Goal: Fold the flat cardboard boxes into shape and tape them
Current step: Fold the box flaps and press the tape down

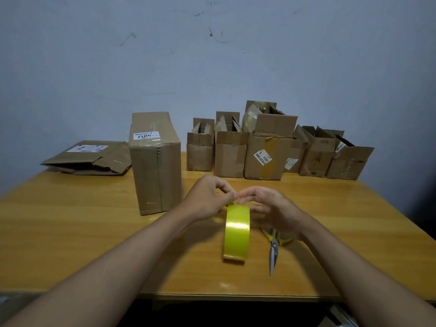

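A yellow tape roll point(236, 232) stands on edge on the wooden table point(70, 232), held up between my hands. My left hand point(207, 199) pinches at the top of the roll. My right hand point(271, 206) steadies the roll's right side, its fingers meeting the left hand's fingertips. A tall folded and taped cardboard box point(155, 161) with a white label stands just left of my hands. A flat cardboard box point(89, 158) lies at the far left.
Yellow-handled scissors point(273, 249) lie right of the tape, partly under my right wrist. Several open-topped small cardboard boxes point(264, 152) are lined up along the back right by the wall. The table's front edge is near my forearms.
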